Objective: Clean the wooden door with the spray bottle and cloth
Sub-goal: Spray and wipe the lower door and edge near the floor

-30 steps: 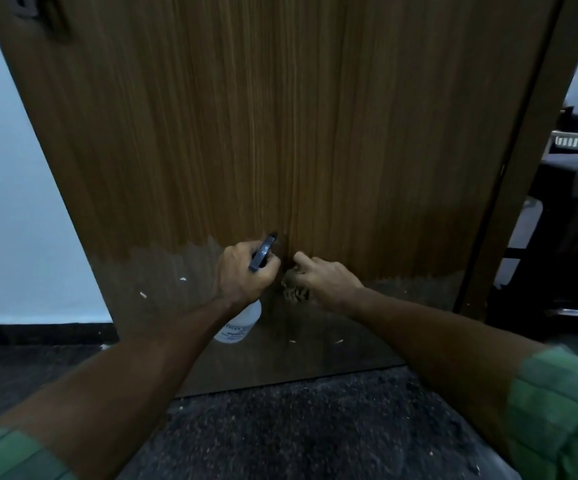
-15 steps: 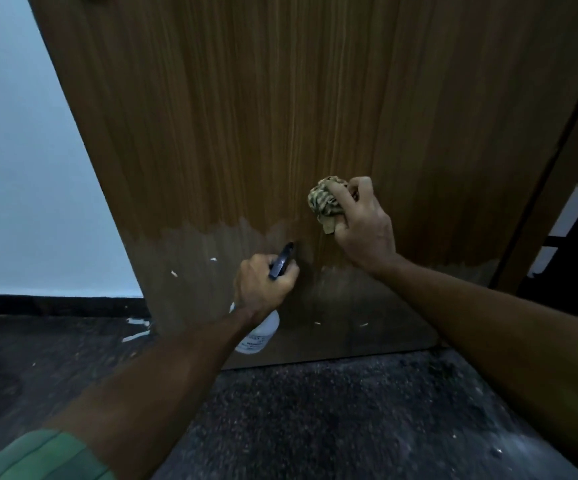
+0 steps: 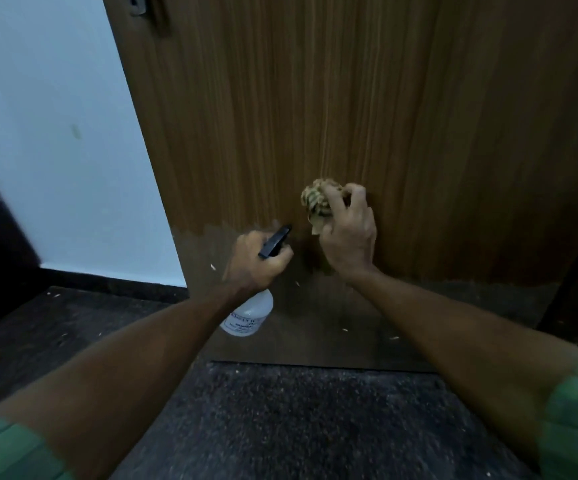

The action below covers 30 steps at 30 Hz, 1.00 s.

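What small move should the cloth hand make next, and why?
Probably wipe downward: the right hand presses the bunched cloth on the wooden door just above its dull, speckled lower band, while the left hand holds the spray bottle.

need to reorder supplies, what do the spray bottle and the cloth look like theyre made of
Spray bottle: looks like translucent white plastic with a printed label and a black, probably plastic, trigger head.
Cloth: soft woven or knitted fabric, beige with darker pattern, bunched into folds; the fibre cannot be told.
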Tool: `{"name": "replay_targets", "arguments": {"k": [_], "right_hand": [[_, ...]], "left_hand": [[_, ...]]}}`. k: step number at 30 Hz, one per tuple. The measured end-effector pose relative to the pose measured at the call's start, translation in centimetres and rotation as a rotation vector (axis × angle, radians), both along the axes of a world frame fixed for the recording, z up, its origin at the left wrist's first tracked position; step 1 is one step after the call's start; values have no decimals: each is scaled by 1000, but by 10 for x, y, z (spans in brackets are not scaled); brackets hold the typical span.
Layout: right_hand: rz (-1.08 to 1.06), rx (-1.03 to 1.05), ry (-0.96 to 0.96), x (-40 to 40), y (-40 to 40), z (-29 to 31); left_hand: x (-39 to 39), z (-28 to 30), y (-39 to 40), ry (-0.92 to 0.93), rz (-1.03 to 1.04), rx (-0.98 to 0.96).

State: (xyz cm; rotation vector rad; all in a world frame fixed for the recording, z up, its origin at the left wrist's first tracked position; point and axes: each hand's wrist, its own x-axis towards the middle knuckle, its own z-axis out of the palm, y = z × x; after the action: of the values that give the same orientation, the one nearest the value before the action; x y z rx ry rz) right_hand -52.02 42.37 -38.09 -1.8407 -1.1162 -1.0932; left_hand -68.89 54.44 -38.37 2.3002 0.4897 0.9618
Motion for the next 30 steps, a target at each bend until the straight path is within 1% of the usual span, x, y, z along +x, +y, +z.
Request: {"name": "replay_targets", "arguments": {"k": [1, 2, 3, 5, 6, 7, 8, 9, 10, 12, 13, 14, 15, 16, 17, 19, 20, 21, 22, 23, 24, 27, 28, 29, 30], "right_hand": [[-20, 48, 7, -2, 4, 4], [-36, 12, -46, 0, 7, -1], [-30, -100, -142, 5, 7, -13], [42, -454, -390, 16, -1, -48], [71, -623, -467, 18, -5, -62], [87, -713, -495, 19, -7, -70], [91, -722, -475, 16, -6, -71], [85, -670, -406, 11, -3, -69], [65, -562, -291, 2, 3, -62], [45, -267, -50, -16, 23, -40], [42, -141, 21, -24, 33, -29], [29, -57, 52, -31, 42, -22], [14, -32, 25, -34, 49, -20], [13, -77, -48, -34, 53, -23], [39, -177, -145, -31, 52, -31], [125, -455, -326, -26, 43, -54], [166, -585, -359, -24, 38, -62], [196, -660, -342, -26, 36, -66], [214, -676, -286, -29, 36, -65], [226, -635, -215, -34, 38, -58], [221, -538, -148, -39, 43, -47], [180, -153, 45, -57, 59, -14], [178, -90, 67, -61, 65, -10], [169, -106, 36, -65, 69, -11], [166, -219, -29, -66, 72, -17]], "left_hand": [[-1, -4, 2, 7, 11, -6], [-1, -8, 3, 23, 15, -8], [0, -10, 2, 47, 11, -2], [1, -14, -3, 89, -7, 3], [3, -17, -3, 95, -4, -5], [3, -19, -3, 81, 9, -18], [3, -23, -1, 60, 23, -38], [3, -26, -1, 48, 32, -64], [2, -27, -1, 42, 30, -89], [1, -32, 1, 25, 48, -129], [-1, -35, 2, 14, 66, -131], [-3, -37, 5, 13, 74, -119], [-6, -38, 8, 10, 79, -107], [-10, -39, 13, 4, 89, -105], [-14, -39, 18, 4, 94, -120], [-22, -39, 25, 23, 81, -135], [-25, -40, 28, 30, 79, -135], [-30, -40, 33, 32, 81, -139], [-34, -40, 38, 31, 85, -143], [-38, -39, 43, 31, 87, -137], [-41, -39, 48, 35, 90, -123], [-53, -39, 62, 55, 110, -93], [-58, -41, 67, 49, 116, -97], [-62, -43, 73, 42, 116, -111], [-66, -45, 76, 38, 116, -120]]}}
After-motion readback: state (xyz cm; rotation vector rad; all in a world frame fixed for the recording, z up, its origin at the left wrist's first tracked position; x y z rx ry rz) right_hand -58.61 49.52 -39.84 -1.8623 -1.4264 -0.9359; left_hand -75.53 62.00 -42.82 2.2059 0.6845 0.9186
